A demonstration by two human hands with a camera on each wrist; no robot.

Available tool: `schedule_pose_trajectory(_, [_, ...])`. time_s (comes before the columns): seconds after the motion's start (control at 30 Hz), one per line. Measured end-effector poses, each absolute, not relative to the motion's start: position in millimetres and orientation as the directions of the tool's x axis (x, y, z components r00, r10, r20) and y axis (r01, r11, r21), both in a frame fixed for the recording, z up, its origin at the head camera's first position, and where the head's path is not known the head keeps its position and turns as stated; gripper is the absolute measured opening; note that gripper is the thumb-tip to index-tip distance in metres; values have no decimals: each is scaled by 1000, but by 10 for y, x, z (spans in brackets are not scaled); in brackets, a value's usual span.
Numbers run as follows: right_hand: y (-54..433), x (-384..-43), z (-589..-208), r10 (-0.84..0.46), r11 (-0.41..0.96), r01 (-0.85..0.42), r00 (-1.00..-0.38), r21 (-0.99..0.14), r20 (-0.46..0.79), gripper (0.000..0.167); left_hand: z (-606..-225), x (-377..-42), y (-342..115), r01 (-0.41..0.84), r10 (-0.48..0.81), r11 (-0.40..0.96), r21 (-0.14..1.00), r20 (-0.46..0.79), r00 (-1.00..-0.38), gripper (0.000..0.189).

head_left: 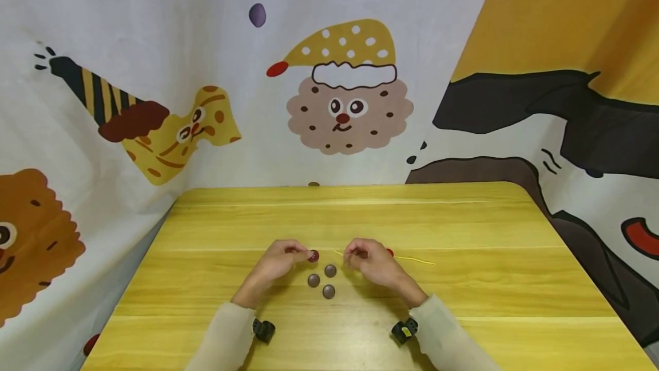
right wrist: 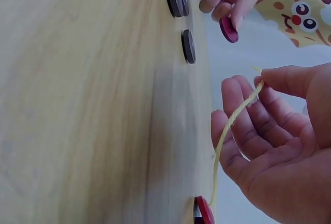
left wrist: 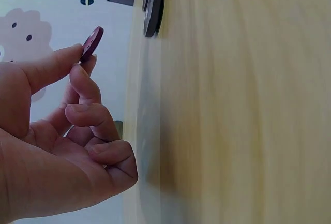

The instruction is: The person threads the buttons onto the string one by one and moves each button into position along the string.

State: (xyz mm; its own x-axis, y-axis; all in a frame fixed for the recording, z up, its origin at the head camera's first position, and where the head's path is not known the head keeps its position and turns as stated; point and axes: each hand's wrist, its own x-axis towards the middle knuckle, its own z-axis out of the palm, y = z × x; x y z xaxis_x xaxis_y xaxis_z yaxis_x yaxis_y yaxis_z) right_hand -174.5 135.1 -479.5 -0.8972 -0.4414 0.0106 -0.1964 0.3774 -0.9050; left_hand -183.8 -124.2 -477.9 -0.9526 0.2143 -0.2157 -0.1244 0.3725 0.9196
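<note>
My left hand (head_left: pixel 280 258) pinches a dark red button (left wrist: pixel 92 44) between thumb and fingertips, raised above the table; its holes show in the left wrist view. Across from it, my right hand (head_left: pixel 374 261) pinches a yellow cord (right wrist: pixel 234 116) close to its end, between thumb and index finger. A short tip of the cord pokes out past the fingers toward the red button, with a gap between the two. The cord runs down across the right palm to a bright red button (right wrist: pixel 205 211) on the table.
Several brown buttons (head_left: pixel 328 291) lie on the wooden table (head_left: pixel 329 342) between and just in front of the hands. Beyond the red button the cord's other end (head_left: pixel 417 259) trails right. A printed curtain (head_left: pixel 231 28) hangs behind the table.
</note>
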Motion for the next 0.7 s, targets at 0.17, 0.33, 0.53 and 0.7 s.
schedule_pose_trajectory(0.17, [1360, -1741, -4789, -453, 369, -192, -891, -910, 4, 10, -4777, -1838, -1157, -137, 201, 353, 926, -218, -955, 12])
schedule_pose_trajectory(0.33, [1346, -1730, -4771, -465, 378, -193, -885, -905, -6, 10, -4790, -1852, -1083, -145, 189, 352, 925, -222, -957, 11])
schedule_pose_trajectory(0.53, [1322, -1716, -4765, -474, 357, -194, -880, -914, 1, 9, -4796, -1851, -1010, -145, 199, 349, 926, -224, -954, 14])
schedule_pose_trajectory(0.7, [1322, -1720, -4782, -472, 334, -195, -882, -922, 16, 9, -4791, -1859, -960, -162, 204, 338, 927, -240, -949, 18])
